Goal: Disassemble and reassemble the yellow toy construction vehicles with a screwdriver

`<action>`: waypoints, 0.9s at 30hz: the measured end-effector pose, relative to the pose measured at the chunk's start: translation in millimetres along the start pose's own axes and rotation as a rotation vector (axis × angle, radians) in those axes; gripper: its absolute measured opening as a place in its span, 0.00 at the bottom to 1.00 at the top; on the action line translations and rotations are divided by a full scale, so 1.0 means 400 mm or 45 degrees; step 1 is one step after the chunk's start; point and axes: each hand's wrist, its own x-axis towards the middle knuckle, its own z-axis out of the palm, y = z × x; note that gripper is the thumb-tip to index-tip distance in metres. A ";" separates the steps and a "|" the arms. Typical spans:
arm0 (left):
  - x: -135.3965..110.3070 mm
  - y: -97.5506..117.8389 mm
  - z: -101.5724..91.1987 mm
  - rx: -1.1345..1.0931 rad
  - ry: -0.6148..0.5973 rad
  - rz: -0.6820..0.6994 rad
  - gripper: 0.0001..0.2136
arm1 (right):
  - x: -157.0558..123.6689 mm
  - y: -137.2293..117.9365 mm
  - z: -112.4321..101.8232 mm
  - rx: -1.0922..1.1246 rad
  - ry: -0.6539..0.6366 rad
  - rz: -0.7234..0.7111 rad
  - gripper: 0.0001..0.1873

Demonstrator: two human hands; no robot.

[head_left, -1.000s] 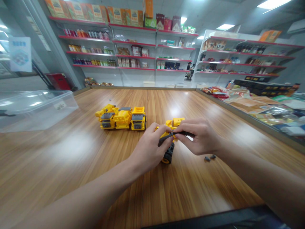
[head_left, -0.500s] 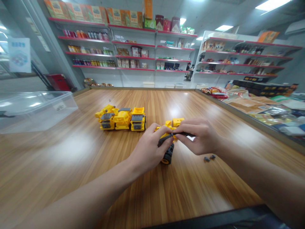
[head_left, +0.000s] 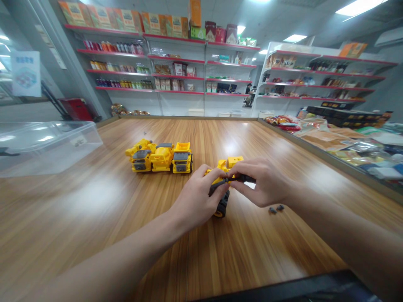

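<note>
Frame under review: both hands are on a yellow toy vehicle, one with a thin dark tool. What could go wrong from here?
1. The dark tool, pinched in the right hand, meets the yellow toy vehicle close to the left hand; a slip could jab its fingers.
2. Two small dark pieces lie loose on the table beside the right wrist; a brush of the arm might scatter them.

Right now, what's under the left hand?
A yellow toy truck, one black wheel showing below the left hand. The hand hides the truck's middle, where the right hand's dark tool points.
</note>
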 end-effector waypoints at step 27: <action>-0.003 -0.002 0.002 0.064 -0.019 0.007 0.07 | -0.001 0.004 0.002 -0.023 -0.071 -0.045 0.08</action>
